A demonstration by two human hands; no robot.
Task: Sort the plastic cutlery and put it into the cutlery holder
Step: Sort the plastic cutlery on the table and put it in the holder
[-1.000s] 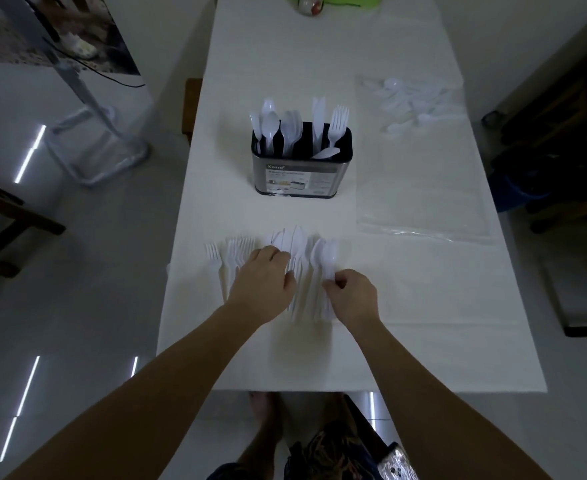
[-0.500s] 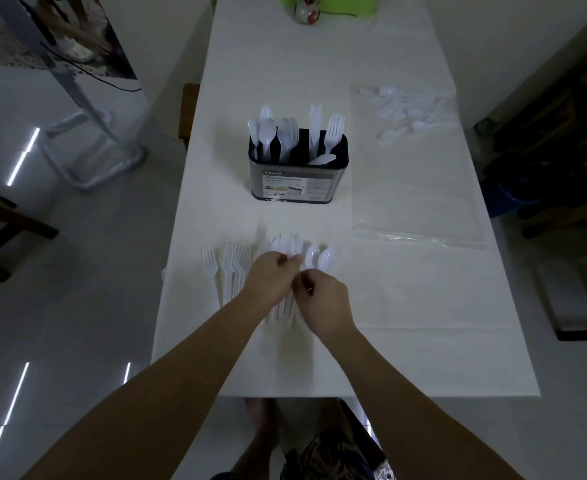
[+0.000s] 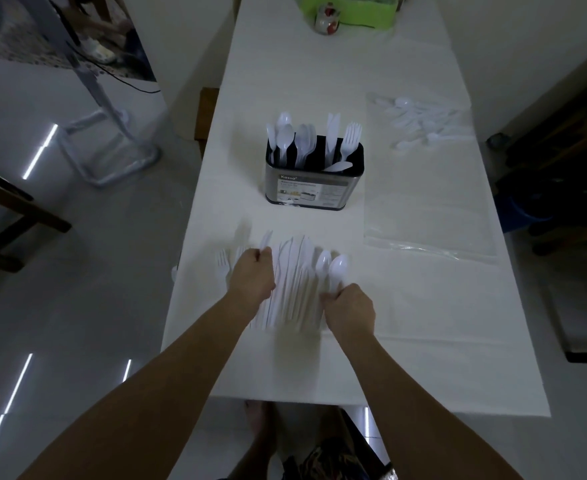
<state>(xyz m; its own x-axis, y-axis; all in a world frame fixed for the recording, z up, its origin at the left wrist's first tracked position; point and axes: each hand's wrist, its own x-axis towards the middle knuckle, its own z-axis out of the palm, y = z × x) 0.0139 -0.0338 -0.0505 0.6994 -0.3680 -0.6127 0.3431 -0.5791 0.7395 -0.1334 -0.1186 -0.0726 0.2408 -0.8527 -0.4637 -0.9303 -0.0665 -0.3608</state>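
Note:
A row of white plastic cutlery lies on the white table in front of me: forks at the left, knives in the middle, spoons at the right. My left hand pinches a white fork or knife whose tip sticks up above the fingers. My right hand grips the handles of the spoons. The metal cutlery holder stands further back, with spoons, a knife and forks upright in its black compartments.
A clear plastic bag lies to the right of the holder, with several more white spoons at its far end. A green container and a small jar stand at the table's far end. A chair is at the left edge.
My hands were together over the middle of the pile and have moved apart. The left now lifts one piece at the left, the right has gone to the spoon handles.

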